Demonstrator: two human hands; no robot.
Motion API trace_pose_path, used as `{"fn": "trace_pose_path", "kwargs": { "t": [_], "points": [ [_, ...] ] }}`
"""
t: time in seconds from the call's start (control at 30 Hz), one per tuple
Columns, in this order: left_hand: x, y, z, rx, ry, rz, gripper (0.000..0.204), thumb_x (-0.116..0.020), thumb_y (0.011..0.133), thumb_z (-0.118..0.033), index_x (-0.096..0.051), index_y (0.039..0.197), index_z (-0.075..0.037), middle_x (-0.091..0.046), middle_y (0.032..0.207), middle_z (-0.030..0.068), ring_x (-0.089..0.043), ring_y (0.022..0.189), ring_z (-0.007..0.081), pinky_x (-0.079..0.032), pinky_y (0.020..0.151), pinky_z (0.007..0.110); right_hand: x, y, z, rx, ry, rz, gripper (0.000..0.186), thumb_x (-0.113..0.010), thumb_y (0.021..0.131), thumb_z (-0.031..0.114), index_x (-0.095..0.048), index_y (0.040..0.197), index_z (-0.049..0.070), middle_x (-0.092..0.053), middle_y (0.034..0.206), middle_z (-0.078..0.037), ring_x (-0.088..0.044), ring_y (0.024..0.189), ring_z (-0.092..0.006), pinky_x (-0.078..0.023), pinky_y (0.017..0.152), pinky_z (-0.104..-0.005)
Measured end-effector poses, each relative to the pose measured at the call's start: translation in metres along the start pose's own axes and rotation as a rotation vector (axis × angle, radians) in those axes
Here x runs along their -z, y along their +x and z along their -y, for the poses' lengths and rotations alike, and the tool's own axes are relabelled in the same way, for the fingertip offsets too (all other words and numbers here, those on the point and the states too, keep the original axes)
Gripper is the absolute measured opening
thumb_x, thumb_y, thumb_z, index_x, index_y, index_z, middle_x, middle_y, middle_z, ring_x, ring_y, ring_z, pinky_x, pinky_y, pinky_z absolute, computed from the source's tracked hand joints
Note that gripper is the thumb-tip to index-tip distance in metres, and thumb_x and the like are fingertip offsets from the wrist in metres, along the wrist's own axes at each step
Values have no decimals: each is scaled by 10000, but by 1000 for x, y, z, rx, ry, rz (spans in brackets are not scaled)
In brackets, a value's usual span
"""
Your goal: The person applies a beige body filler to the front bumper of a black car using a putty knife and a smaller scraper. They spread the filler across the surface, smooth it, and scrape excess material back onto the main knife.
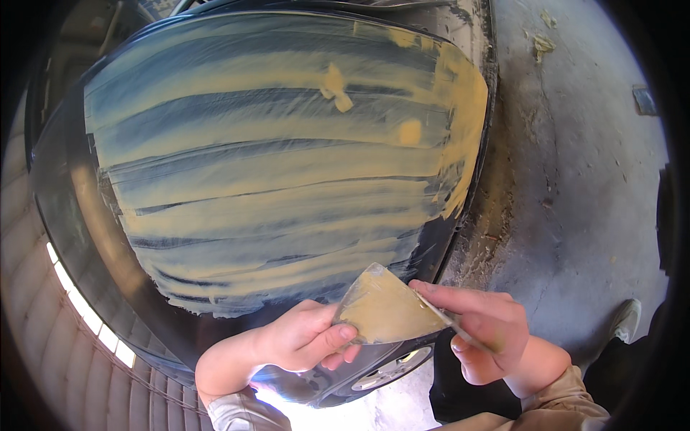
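The left hand (307,336) pinches a flat, yellow-smeared palette (388,309) between thumb and fingers; the right hand (496,327), fingers closed, grips a thin, flat scraper (444,317) at the palette's right edge; both are near a dark car panel (437,243) streaked with yellow paste (467,108).

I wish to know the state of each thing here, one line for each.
Car panel: streaked with yellowish paste, unevenly
Left hand: closed on plate
Plate: tilted, smeared with paste
Right hand: gripping scraper
Scraper: seen edge-on, its faces mostly hidden
Floor: stained, scraps on it
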State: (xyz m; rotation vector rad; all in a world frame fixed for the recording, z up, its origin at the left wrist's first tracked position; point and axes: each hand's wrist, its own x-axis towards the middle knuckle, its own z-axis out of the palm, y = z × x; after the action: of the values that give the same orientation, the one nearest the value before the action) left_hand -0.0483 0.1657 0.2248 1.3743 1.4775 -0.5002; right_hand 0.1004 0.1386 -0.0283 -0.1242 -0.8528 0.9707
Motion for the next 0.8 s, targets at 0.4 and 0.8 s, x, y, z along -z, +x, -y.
{"fn": "trace_pose_path", "kwargs": {
  "t": [0.4, 0.8],
  "points": [
    [-3, -14, 13, -273, -158, -136, 337, -411, 1154, -305, -568, 1028, -36, -596, 762, 19, -550, 582, 128, -462, 557, 280, 1, -6, 3, -188, -252, 147, 379, -660, 807, -5, -731, 1179, -16, -777, 1087, -204, -787, 868, -293, -641, 735, -352],
    [-13, -3, 23, -177, -111, -26, 226, -399, 1143, -206, -486, 1235, -18, -591, 877, 34, -590, 649, 143, -506, 626, 295, -38, -33, 20, -490, 185, -447, 274, -639, 975, 35, -552, 1197, -101, -741, 981, -113, -674, 841, -119, -541, 759, -283]
  ]
}}
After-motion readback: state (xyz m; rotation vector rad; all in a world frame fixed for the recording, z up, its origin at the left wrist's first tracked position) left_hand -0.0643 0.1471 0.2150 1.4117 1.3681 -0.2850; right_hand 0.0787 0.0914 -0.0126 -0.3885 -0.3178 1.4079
